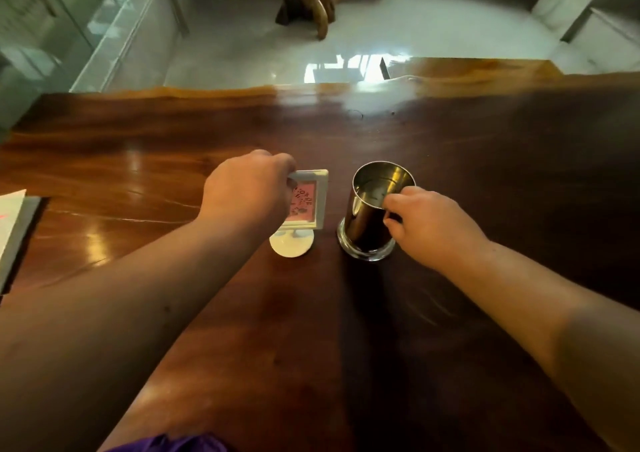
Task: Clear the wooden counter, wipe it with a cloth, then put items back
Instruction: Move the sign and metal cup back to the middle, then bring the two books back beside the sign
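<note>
The left hand (247, 192) gripped the white sign stand (304, 209) while the right hand (429, 223) pinched the rim of the metal cup (370, 216); both stood mid-counter (138, 133). Whether clearing or replacing, I could not tell. If clearing, both needed lifting straight up next.

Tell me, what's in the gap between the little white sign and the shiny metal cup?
Nothing. The head view shows only bare wooden counter between the white sign and the metal cup.
</note>
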{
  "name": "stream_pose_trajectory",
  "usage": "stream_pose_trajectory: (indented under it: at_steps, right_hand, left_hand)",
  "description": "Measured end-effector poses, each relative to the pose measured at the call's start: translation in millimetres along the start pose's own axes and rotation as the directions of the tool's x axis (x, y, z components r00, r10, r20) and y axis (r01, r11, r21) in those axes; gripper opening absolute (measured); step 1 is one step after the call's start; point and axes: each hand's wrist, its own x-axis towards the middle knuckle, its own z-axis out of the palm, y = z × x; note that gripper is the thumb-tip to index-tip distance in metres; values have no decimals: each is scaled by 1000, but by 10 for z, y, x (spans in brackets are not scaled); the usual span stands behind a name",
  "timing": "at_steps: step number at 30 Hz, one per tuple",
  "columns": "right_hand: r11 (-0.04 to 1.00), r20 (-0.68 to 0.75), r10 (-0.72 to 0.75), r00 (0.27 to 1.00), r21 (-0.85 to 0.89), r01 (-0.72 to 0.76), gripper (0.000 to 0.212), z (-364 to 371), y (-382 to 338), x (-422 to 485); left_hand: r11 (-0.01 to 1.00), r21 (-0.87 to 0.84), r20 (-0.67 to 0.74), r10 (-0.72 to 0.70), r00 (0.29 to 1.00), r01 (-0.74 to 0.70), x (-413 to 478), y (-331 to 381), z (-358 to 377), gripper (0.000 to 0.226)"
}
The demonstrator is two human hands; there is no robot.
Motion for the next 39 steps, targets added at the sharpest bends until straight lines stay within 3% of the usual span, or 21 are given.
stream_pose_trajectory:
  at_steps: [9,13,16,21,27,31,35,39]
  right_hand:
    - [999,-3,33,999,4,-33,19,28,45,-78]
    - [996,-107,89,990,-15,-91,49,-214,-94,-84]
    - [998,-219,58,974,35,-52,59,-448,-412,30]
    - [985,-174,-144,974,73,158,77,-509,-1565,453]
    - [933,-164,-313,935,130,336,79,-157,-3300,995]
    - [907,-141,-371,918,159,390,75,219,-4379,1254]
    - [925,-82,-332,940,165,341,69,687,-5207,1446]
    - [949,119,-120,986,305,78,71,1227,-5741,1633]
  left_hand:
    - [999,-17,26,-26,999,27,-74,68,32,26]
    - [999,-35,42,-31,999,33,-133,-44,17,48]
    - [997,-77,8,-33,999,33,-227,-342,-122,72]
    - [988,85,48,-132,990,127,-581,-1263,-600,94]
    - [944,149,74,-308,948,295,-1337,-2794,-1133,93]
    - [870,214,121,-475,872,444,-1931,-3696,-1245,92]
    - [800,305,159,-578,800,517,-2497,-4262,-1085,93]
    - [741,248,320,-671,669,624,-2904,-4442,-661,103]
